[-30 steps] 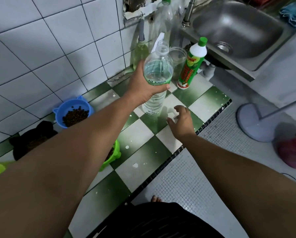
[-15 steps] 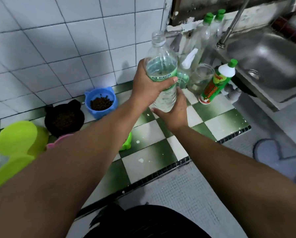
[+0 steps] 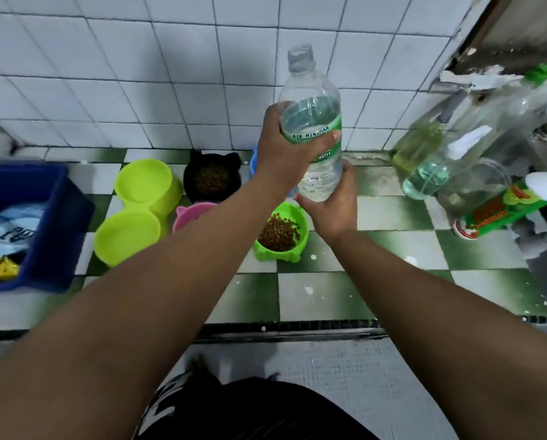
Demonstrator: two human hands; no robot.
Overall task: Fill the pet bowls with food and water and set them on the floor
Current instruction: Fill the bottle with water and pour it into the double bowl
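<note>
Water bottle: uncapped, upright, we hold it above the bowls.
Left hand: wrapped around its label.
Right hand: cupping its base.
Green bowl: kibble inside, just below.
Black bowl: kibble, behind.
Double bowl: left side.

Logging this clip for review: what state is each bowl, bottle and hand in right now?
Water bottle: uncapped, upright, partly full.
Left hand: gripping the bottle.
Right hand: supporting the bottle's base.
Green bowl: holds kibble.
Black bowl: holds kibble.
Double bowl: both cups empty.
Pink bowl: contents hidden.
</note>
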